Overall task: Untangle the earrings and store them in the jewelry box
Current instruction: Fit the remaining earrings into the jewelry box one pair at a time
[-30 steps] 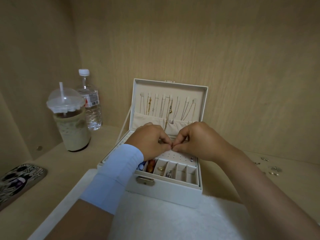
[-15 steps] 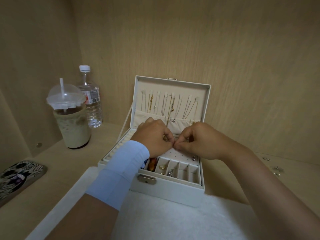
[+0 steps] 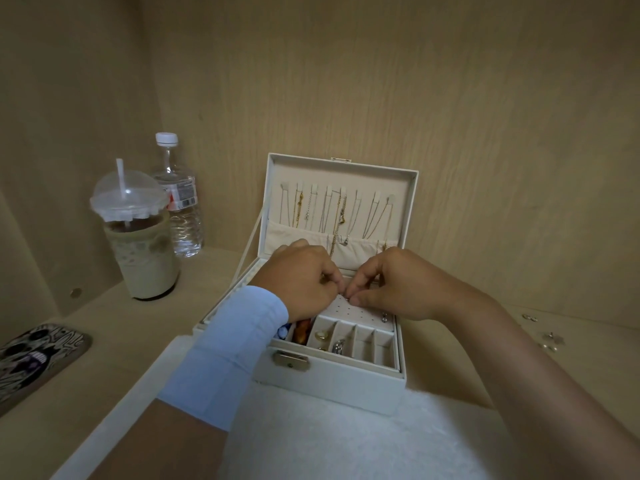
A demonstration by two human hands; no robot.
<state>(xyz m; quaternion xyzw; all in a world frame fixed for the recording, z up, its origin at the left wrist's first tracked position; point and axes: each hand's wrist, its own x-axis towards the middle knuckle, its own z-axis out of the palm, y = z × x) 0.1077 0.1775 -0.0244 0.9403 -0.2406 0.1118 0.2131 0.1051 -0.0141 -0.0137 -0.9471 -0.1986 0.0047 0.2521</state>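
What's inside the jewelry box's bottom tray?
Jewelry box front slots: orange piece, gold pieces, silver piece; perforated pad behind. Left hand and right hand, pinching earrings, plus sleeve cover the rest.

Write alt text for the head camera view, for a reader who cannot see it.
The left hand and right hand pinch tiny earrings together over an open white jewelry box with necklaces hanging in its lid. An iced drink, water bottle and phone sit to the left.

Pale blue sleeve (image 3: pixel 228 348) — smooth, wide — above left hand (image 3: pixel 301 278), right forearm (image 3: pixel 512 355) bare
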